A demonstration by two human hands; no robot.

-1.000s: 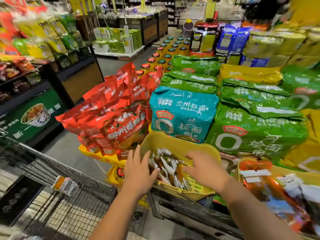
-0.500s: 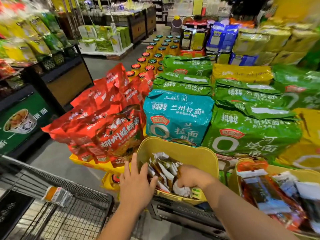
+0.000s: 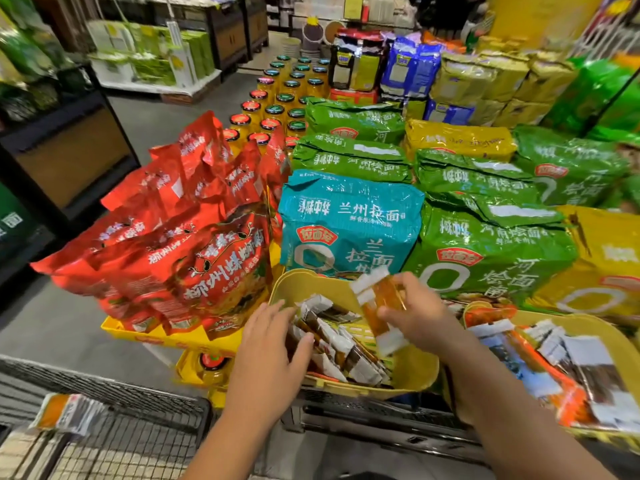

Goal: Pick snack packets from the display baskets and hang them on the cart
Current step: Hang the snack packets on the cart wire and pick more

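- Evidently early in the job: shows only one bunch of orange-and-white packets (image 3: 65, 414) at the wire cart (image 3: 156, 410), lower left, seemingly hung on its rim.
- Grips, in the right hand (image 3: 419, 317), a small stack of orange snack packets (image 3: 379, 306), fingers and thumb curled round it, just above the yellow display basket (image 3: 304, 285).
- Rests the left hand (image 3: 273, 341), fingers straight and lightly spread, on the loose packets (image 3: 346, 351) at the basket's left side; pinches nothing there.
- Leaves many packets in that basket and more in the second yellow basket (image 3: 571, 323) on the right.
- Calls next, most likely, for carrying the gripped stack across to the cart and hanging it beside the first bunch, then reaching for more.
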